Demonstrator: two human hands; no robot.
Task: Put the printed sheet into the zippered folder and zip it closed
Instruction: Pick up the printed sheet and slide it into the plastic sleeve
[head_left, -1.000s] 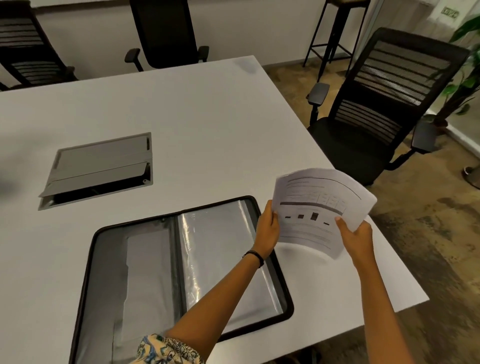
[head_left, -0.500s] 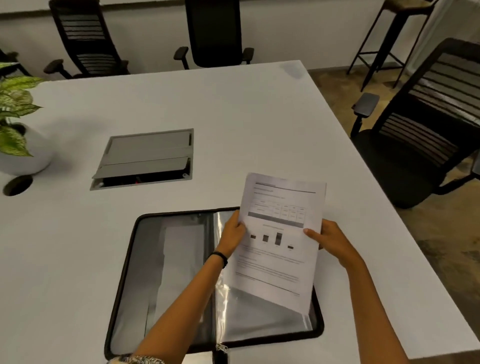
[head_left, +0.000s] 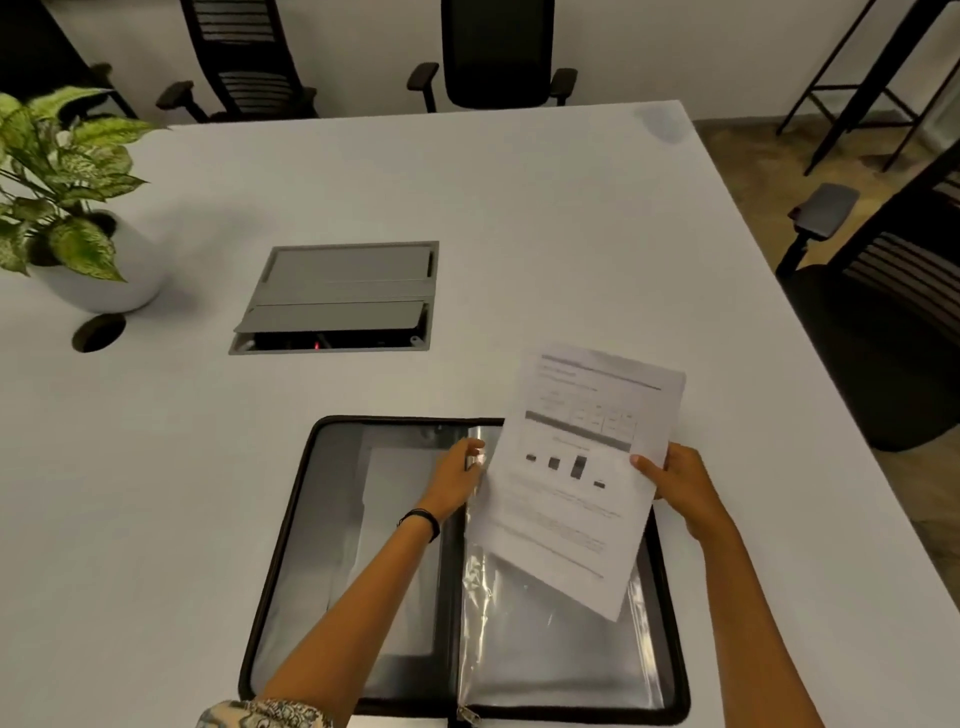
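Underneath everything, the white table (head_left: 519, 208) carries the zippered folder (head_left: 291, 519), which lies open flat near my edge. It has a black zip rim all round, a grey left panel and glossy clear sleeves (head_left: 545, 649) on the right half. The zip pull (head_left: 467, 714) sits at the spine's near end.

Above the right half I hold the printed sheet (head_left: 571, 499), tilted with its lower corner over the sleeves. It is white paper with a dark heading rule, a small table with a grey band, four little dark blocks and lines of fine text too blurred to read.

My right hand (head_left: 680, 483) pinches the sheet's right edge, thumb on the printed face. My left hand (head_left: 457, 478), a dark band at the wrist, has its fingers curled at the sheet's left edge beside the sleeve top. Whether they pinch paper or plastic I cannot tell.
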